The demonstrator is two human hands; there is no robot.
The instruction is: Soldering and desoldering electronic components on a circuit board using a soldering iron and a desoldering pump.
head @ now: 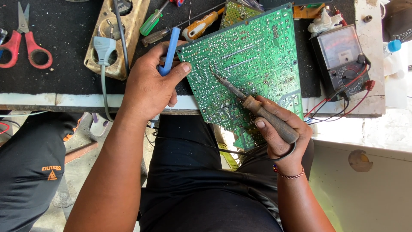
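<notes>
Steadying a thin, stiff green circuit board [251,64] tilted on the bench edge [77,101], the left hand [148,88] pinches its corner plus a blue tool [171,49] while the right hand [281,139] clasps a wooden-handled soldering iron [257,109], tip on the likely fragile solder side.

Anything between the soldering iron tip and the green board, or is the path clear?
Nothing visible is in the way. The right hand holds the soldering iron with its tip already on the green circuit board. The left hand, gripping a blue tool, sits at the board's left edge, away from the tip.
</notes>
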